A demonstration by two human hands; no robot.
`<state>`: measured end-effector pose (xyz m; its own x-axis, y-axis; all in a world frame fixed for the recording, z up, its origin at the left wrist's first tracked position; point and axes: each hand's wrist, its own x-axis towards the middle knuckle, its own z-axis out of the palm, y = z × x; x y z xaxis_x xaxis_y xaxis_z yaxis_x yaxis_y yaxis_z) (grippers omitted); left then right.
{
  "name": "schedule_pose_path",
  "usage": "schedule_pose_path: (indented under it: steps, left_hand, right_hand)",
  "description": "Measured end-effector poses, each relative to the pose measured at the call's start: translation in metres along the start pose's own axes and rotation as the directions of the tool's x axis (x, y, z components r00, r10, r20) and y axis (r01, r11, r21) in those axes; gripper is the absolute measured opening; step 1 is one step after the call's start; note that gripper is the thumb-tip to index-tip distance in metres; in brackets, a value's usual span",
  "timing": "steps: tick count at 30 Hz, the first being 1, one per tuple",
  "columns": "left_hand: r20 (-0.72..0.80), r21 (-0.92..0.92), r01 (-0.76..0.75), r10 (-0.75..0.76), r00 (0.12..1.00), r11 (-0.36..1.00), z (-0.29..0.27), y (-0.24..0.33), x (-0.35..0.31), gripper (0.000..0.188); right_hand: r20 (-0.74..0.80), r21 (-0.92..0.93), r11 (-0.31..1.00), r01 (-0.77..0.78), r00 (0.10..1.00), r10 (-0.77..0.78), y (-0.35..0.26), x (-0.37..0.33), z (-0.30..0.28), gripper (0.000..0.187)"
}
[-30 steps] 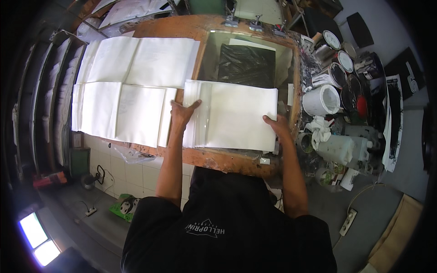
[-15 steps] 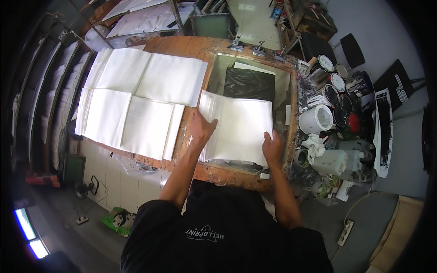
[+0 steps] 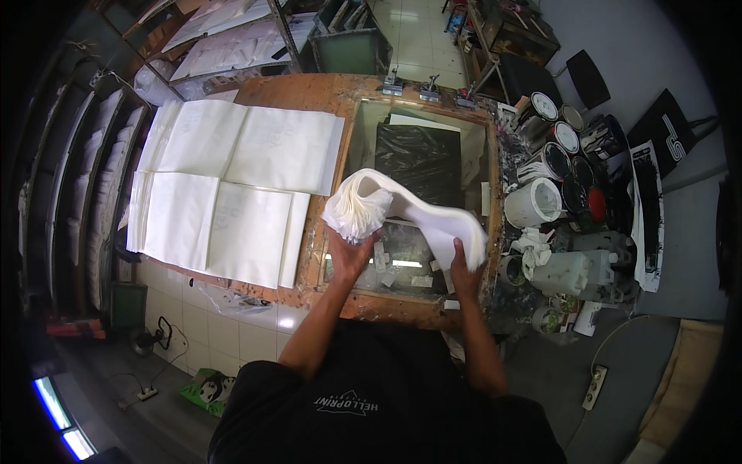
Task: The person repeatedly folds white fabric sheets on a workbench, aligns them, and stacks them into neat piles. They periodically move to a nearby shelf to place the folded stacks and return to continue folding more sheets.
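Both hands hold a thick stack of white sheets (image 3: 439, 224) above the glass panel, lifted and bent into a wave. My left hand (image 3: 352, 259) grips its curled left end, where the sheet edges fan out. At the right end, my right hand (image 3: 465, 274) is closed around the drooping side, thumb up. Below lies a wood-framed glass panel (image 3: 363, 271) with small pale pieces of tape on it. A black plastic sheet (image 3: 417, 158) covers its far part. Left of the panel, several overlapping piles of white sheets (image 3: 247, 232) rest on the wooden table (image 3: 309, 85).
Metal hinge clamps (image 3: 429, 91) line the table's far edge. Paint cans and a white bucket (image 3: 533, 203) crowd the right side, with a crumpled white cloth (image 3: 533, 246) and translucent jerrycans (image 3: 568, 272) nearer. A rack of shelves (image 3: 116, 170) stands at the left.
The stack lay nearly flat over the glass between my hands; now it is raised and bent, its left end curled. The taped near part of the glass is uncovered.
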<state>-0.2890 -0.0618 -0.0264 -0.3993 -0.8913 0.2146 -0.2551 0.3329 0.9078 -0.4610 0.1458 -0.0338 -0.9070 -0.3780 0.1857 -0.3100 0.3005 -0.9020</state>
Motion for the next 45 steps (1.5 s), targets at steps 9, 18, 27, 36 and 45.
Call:
schedule_pose_path:
  steps: [9, 18, 27, 36, 45]
  left_hand:
    - [0.21, 0.49, 0.219, -0.358, 0.91, 0.844, -0.039, -0.014, 0.059, 0.092]
    - [0.048, 0.571, -0.201, 0.212, 0.976, 0.796, 0.026, -0.011, 0.014, 0.089]
    - [0.685, 0.504, -0.579, 0.112, 0.72, 0.641, 0.152, -0.003, -0.014, 0.068]
    - [0.389, 0.444, -0.398, 0.227, 0.893, 0.803, 0.068, -0.045, 0.032, 0.065]
    - [0.486, 0.5, -0.448, 0.188, 0.854, 0.741, 0.074, -0.042, 0.032, 0.069]
  right_hand:
    - [0.337, -0.484, 0.827, -0.286, 0.811, 0.478, -0.028, 0.075, -0.017, 0.038]
    - [0.35, -0.45, 0.845, -0.29, 0.813, 0.465, 0.078, 0.055, 0.004, 0.039]
    - [0.395, -0.441, 0.869, -0.225, 0.821, 0.413, 0.04, 0.056, -0.002, 0.034]
    - [0.295, -0.464, 0.857, -0.223, 0.873, 0.388, 0.041, 0.043, 0.006, 0.03]
    - [0.303, -0.364, 0.901, -0.236, 0.885, 0.354, 0.088, 0.041, 0.008, 0.03]
